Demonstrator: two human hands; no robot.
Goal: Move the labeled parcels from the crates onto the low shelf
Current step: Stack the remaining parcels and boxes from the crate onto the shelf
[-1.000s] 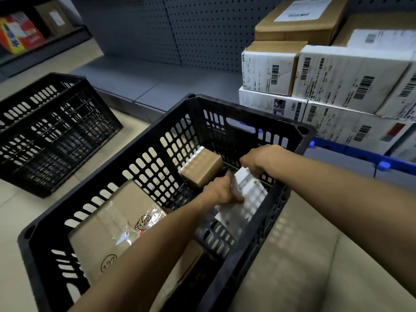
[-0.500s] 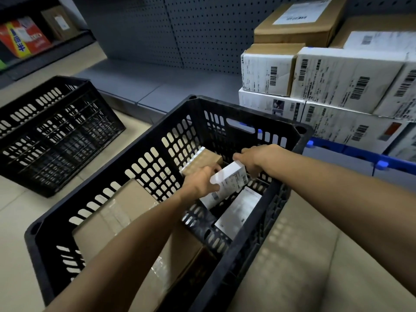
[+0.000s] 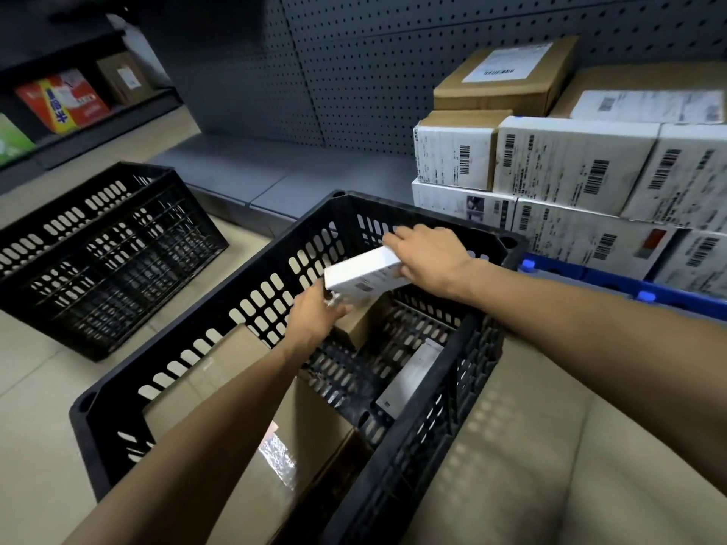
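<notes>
A small white labeled parcel [image 3: 364,275] hangs above the black crate [image 3: 417,422], near its far end. My left hand [image 3: 316,314] grips the parcel's near lower corner and my right hand [image 3: 427,255] holds its far end. Inside the crate lie a small brown box [image 3: 360,322] under the lifted parcel, a flat white parcel [image 3: 411,377] against the right wall and a large taped cardboard box [image 3: 275,438] at the near end. The low grey shelf [image 3: 275,179] runs behind the crate, with stacked labeled parcels [image 3: 570,167] on its right part.
A second black crate [image 3: 98,253] lies tilted on the floor at the left. A blue crate edge [image 3: 613,279] shows under the stacked parcels at the right. Colourful packs [image 3: 63,100] sit on a dark shelf at the far left. A pegboard wall backs the shelf.
Both hands took the white parcel from the crate floor and raised it to rim height. The flat white parcel beneath it is now uncovered.
</notes>
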